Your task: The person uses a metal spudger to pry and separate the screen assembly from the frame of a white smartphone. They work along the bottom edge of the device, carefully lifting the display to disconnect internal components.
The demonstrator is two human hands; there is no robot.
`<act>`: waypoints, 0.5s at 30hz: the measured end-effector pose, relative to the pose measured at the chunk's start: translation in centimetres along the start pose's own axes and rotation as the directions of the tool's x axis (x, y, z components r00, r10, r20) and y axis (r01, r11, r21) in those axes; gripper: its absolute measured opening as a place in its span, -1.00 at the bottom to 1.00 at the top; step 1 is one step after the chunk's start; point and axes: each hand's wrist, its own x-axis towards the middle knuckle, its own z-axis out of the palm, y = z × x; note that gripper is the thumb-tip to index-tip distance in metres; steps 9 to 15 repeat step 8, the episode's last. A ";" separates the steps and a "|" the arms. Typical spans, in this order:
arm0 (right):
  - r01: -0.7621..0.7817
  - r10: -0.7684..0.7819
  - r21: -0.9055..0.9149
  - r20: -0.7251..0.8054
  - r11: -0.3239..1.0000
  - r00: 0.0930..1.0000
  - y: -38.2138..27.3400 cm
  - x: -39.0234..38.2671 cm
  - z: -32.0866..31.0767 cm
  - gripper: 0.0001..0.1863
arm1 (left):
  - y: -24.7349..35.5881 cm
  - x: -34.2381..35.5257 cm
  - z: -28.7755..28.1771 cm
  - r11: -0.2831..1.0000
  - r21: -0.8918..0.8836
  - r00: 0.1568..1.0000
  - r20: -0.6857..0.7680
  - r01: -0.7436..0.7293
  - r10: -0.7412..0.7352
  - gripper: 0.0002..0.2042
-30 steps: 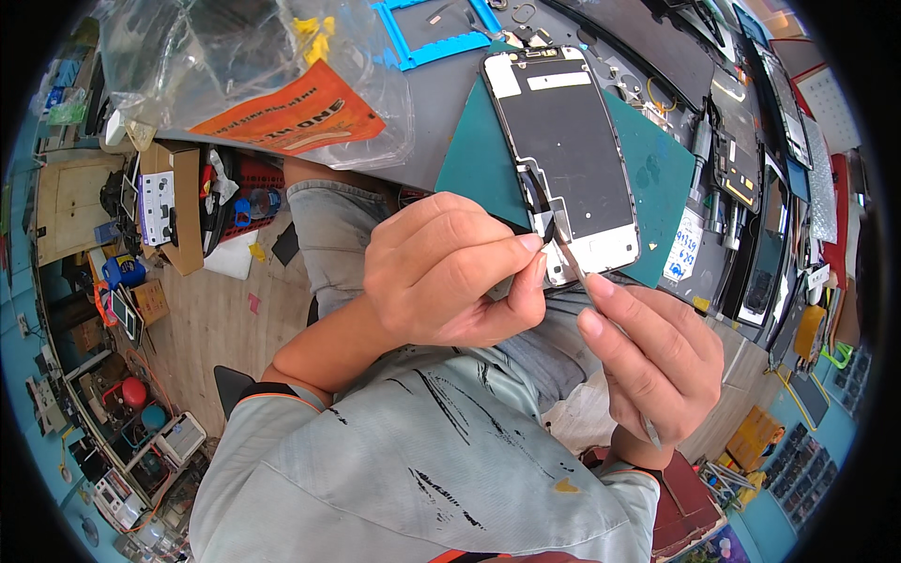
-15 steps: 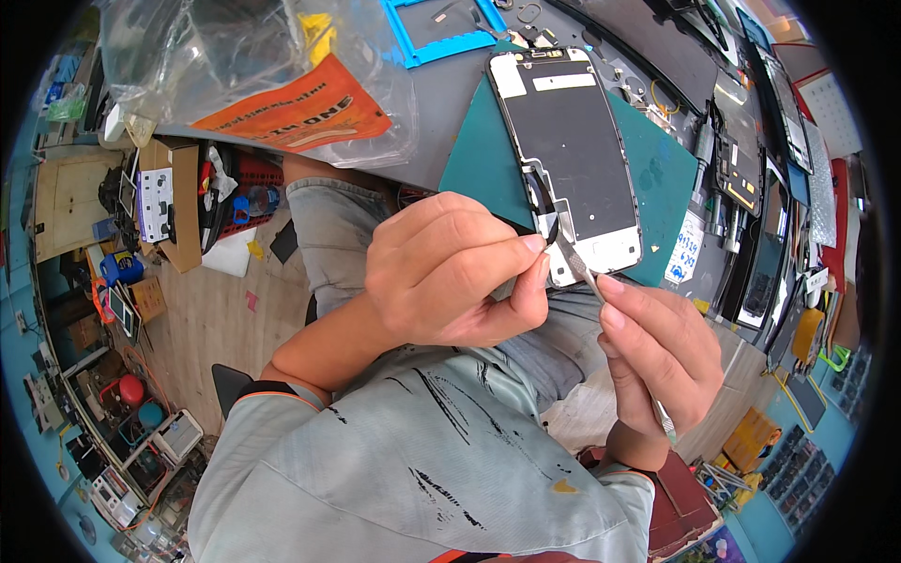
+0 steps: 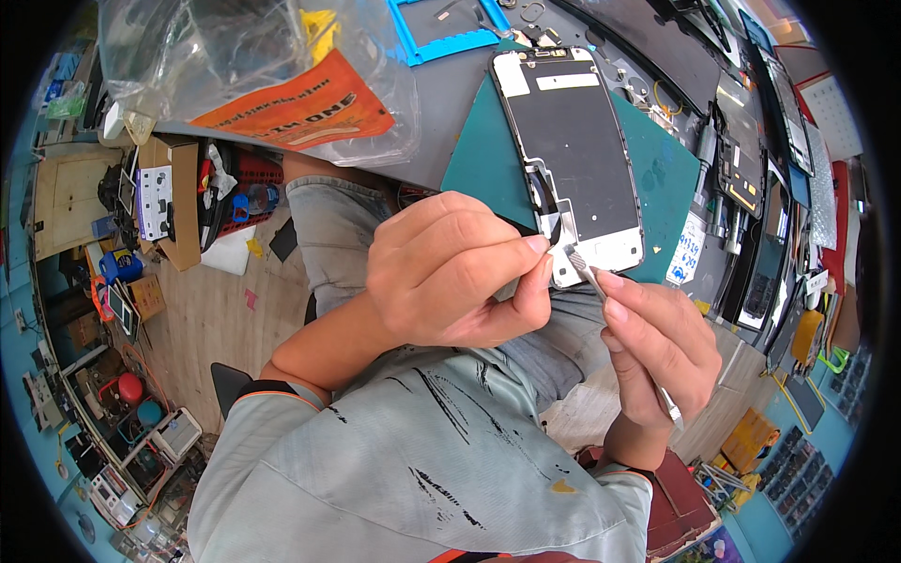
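A phone screen assembly (image 3: 572, 141) lies with its dark back plate facing up, partly over a green mat (image 3: 483, 169). Along its lower left side a thin flex cable (image 3: 546, 202) is bent up from the plate. My left hand (image 3: 460, 267) is closed in a pinch on the loose black end of that cable, at the screen's near left corner. In my right hand (image 3: 662, 352), a slim metal pry tool (image 3: 587, 270) is gripped between thumb and fingers. Its flat tip is over the white strip at the screen's near end, beside the cable.
A clear plastic bag (image 3: 253, 56) with an orange label is at the table's left. Behind the mat are a blue frame (image 3: 404, 33) and small loose parts. More phone screens and panels (image 3: 741, 159) crowd the right side. The table's near edge is close to my knees.
The pry tool has turned in my right fingers, and its tip has drawn slightly back toward me, away from the cable. The screen has shifted slightly right. My left hand is almost still.
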 end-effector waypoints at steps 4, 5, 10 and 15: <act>0.020 -0.020 0.022 -0.023 1.000 1.000 0.6 0.1 0.2 -0.49 | 0.0 0.0 0.0 1.000 0.006 1.000 -0.004 -0.003 0.003 -0.68; 0.029 -0.028 0.023 -0.022 0.999 0.999 0.6 0.1 0.1 -0.48 | 0.0 0.0 0.0 1.000 0.006 1.000 0.000 -0.003 0.003 -0.68; 0.023 -0.023 0.032 -0.008 0.999 1.000 0.7 0.0 0.0 -0.46 | 0.0 0.1 0.0 1.000 0.005 1.000 0.006 -0.007 0.007 -0.69; 0.023 -0.023 0.032 -0.008 0.999 1.000 0.7 0.0 0.0 -0.46 | 0.0 0.1 0.0 1.000 0.005 1.000 0.006 -0.007 0.007 -0.69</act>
